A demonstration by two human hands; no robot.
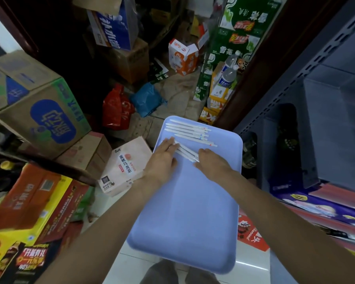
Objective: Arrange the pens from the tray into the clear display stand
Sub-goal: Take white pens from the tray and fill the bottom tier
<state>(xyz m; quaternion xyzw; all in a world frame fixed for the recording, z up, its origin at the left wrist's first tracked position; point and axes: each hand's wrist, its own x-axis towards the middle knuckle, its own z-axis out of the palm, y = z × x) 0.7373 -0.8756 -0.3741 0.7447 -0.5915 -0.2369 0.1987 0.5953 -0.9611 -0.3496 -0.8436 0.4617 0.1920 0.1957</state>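
Little was done, by my judgement: the white pens [190,130] all lay at the far end of the blue tray [184,212]. The left hand [164,155] and right hand [210,159], fingers fairly straight, gathered a few pens between them; the clear display stand [316,128] seemed to stand at right.

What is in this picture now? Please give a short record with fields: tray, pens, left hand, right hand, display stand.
tray: light blue tray, near part bare
pens: white pens, one row lying at the far end of the tray, a few more between the hands
left hand: left hand flat on the tray, straight fingers touching the nearer pens
right hand: right hand at the other end of those pens; grip cannot be told
display stand: not clearly visible
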